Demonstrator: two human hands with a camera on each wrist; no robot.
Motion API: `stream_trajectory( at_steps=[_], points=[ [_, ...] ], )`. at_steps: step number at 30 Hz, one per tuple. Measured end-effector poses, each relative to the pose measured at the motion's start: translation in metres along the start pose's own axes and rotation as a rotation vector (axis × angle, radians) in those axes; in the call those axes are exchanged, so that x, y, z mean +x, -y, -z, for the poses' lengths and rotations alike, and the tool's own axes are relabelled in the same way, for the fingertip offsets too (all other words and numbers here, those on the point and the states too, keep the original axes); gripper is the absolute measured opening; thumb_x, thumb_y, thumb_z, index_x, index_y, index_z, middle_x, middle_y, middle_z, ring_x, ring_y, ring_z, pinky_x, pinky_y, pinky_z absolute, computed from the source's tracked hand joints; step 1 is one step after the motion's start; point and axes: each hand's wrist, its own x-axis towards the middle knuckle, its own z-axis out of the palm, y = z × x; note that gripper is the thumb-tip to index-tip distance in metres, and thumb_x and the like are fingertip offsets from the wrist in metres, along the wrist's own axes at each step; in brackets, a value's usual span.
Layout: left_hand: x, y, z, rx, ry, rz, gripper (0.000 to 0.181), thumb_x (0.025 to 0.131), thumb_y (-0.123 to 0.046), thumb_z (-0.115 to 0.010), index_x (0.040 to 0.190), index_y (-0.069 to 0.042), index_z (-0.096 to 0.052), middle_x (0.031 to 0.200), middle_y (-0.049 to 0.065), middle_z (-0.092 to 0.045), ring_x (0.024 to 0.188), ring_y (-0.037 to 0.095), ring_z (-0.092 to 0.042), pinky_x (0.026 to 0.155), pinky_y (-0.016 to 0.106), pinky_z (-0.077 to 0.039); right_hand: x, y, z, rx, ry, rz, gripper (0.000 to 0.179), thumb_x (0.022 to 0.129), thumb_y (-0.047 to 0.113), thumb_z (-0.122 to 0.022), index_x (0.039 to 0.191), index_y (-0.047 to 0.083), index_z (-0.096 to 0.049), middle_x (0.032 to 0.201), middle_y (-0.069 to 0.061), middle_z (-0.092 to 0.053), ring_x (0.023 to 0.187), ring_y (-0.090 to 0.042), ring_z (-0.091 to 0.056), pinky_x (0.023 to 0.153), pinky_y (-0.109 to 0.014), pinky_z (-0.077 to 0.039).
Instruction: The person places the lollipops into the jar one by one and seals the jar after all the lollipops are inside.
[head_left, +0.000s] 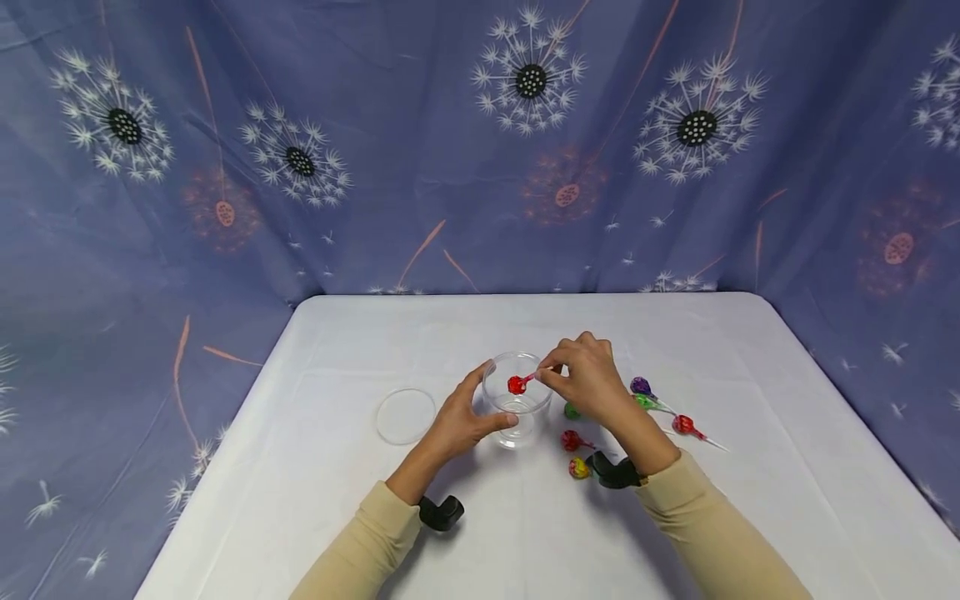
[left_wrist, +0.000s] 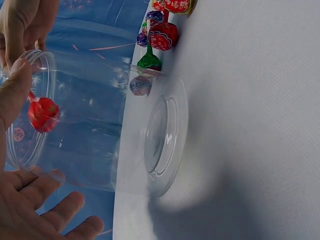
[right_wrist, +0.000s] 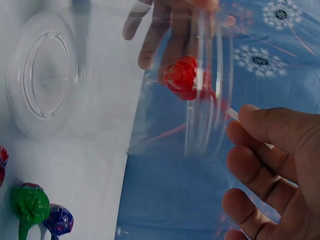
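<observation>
A clear plastic jar (head_left: 517, 429) stands upright on the white table, its mouth uppermost. My left hand (head_left: 459, 423) holds it near the rim, thumb on the near side and fingers on the far left side. Between thumb and fingertips, my right hand (head_left: 588, 375) pinches the stick of a red-wrapped lollipop (head_left: 517, 384). That lollipop's head points down into the jar's mouth; the right wrist view shows the red head (right_wrist: 181, 78) just inside the rim, well above the jar's base (right_wrist: 42, 75). Its stick slants up out of the opening.
Left of the jar lies a clear round lid (head_left: 405, 416). Right of it, partly under my right forearm, are a green lollipop (head_left: 572, 411), a red one (head_left: 572, 441) and a yellow one (head_left: 578, 468). Farther right lie purple (head_left: 640, 386), green (head_left: 645, 402) and red (head_left: 684, 425) lollipops.
</observation>
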Motion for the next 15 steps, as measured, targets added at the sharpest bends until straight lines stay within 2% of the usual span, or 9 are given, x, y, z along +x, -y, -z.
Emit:
stream_trajectory(
  at_steps=[4,7,15],
  points=[
    [-0.001,0.0,0.001,0.025,-0.002,-0.007,0.092,0.072,-0.048,-0.078,0.148,-0.026,-0.03,0.151,0.002,-0.037,0.141,0.026,-0.031,0.112,0.052,-0.029,0.004,0.004,-0.005,-0.017,0.072,-0.03,0.006,0.079,0.023,-0.075,0.075,0.018,-0.075,0.072,0.005,-0.064,0.076,-0.018,-0.046,0.082,-0.046,-0.032],
    [-0.001,0.0,0.001,0.026,-0.006,-0.002,0.093,0.072,-0.048,-0.078,0.148,-0.026,-0.03,0.151,0.0,-0.037,0.141,0.025,-0.031,0.113,0.051,-0.029,0.005,0.006,-0.01,-0.028,0.092,-0.037,0.006,0.079,0.023,-0.075,0.075,0.019,-0.075,0.072,0.006,-0.064,0.076,-0.017,-0.046,0.082,-0.045,-0.032],
    [-0.003,-0.001,0.001,0.027,0.0,-0.005,0.092,0.073,-0.049,-0.077,0.148,-0.027,-0.029,0.152,0.001,-0.035,0.141,0.026,-0.031,0.112,0.053,-0.03,0.006,0.007,-0.024,0.014,0.052,-0.02,0.007,0.076,0.025,-0.078,0.071,0.022,-0.073,0.069,0.01,-0.061,0.076,-0.015,-0.042,0.085,-0.045,-0.032]
  ],
)
